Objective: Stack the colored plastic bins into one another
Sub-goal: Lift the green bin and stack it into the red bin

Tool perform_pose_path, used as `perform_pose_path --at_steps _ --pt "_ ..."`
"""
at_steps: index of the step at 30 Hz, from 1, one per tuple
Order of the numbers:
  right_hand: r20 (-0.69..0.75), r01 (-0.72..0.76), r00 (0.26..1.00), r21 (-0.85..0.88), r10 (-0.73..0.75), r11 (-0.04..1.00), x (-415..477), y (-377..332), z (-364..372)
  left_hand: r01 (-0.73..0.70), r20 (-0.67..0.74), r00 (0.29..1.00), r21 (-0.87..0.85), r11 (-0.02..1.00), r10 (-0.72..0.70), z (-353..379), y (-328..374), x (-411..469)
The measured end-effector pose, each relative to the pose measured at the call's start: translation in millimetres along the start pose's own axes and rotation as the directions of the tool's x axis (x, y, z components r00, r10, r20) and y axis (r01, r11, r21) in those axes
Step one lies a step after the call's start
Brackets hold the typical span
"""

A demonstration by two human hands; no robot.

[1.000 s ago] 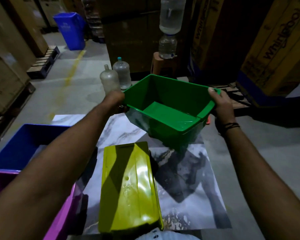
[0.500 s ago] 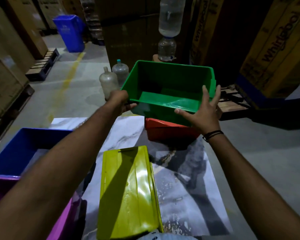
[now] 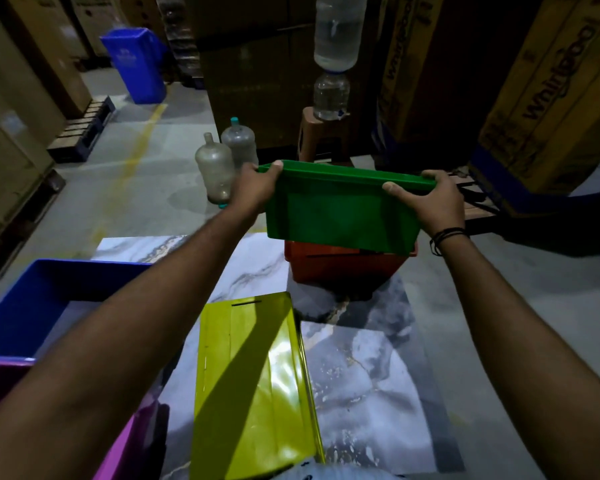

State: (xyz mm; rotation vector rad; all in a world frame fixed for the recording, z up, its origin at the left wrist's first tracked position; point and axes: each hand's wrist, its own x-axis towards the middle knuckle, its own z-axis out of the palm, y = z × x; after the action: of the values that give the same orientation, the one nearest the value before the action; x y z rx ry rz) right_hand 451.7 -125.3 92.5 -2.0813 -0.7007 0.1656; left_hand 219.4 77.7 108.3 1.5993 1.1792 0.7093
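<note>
I have both hands on the green bin [image 3: 340, 216], one at each end of its top rim. My left hand [image 3: 257, 188] wraps the left end with the thumb over the edge; my right hand [image 3: 430, 202] closes on the right end, thumb lying along the rim. The bin is upright, its near wall facing me, and its base sits at the mouth of the orange bin [image 3: 343, 268] directly below the hands; I cannot tell how far in it is seated. The orange bin rests on the marble-patterned counter [image 3: 361, 375]. Nearer to me than the hands, between my forearms, a yellow bin [image 3: 253, 386] lies upside down on that surface. Under my left forearm sit a blue bin [image 3: 32, 306] and, closer still, a purple bin [image 3: 0, 382], both open upward. Just beyond my left hand, two clear water jugs [image 3: 215, 174] stand on the floor.
</note>
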Motion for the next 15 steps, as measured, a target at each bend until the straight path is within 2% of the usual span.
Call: perform_pose_path --at_steps 9,15 --pt "0.04 0.015 0.999 -0.062 -0.013 0.998 24 11 -2 -0.06 -0.03 0.998 -0.096 0.994 0.057 27 -11 2" --pt "0.036 0.05 0.998 -0.111 -0.046 0.993 27 44 5 -0.005 0.002 1.0 -0.138 0.99 0.005 43 -55 19"
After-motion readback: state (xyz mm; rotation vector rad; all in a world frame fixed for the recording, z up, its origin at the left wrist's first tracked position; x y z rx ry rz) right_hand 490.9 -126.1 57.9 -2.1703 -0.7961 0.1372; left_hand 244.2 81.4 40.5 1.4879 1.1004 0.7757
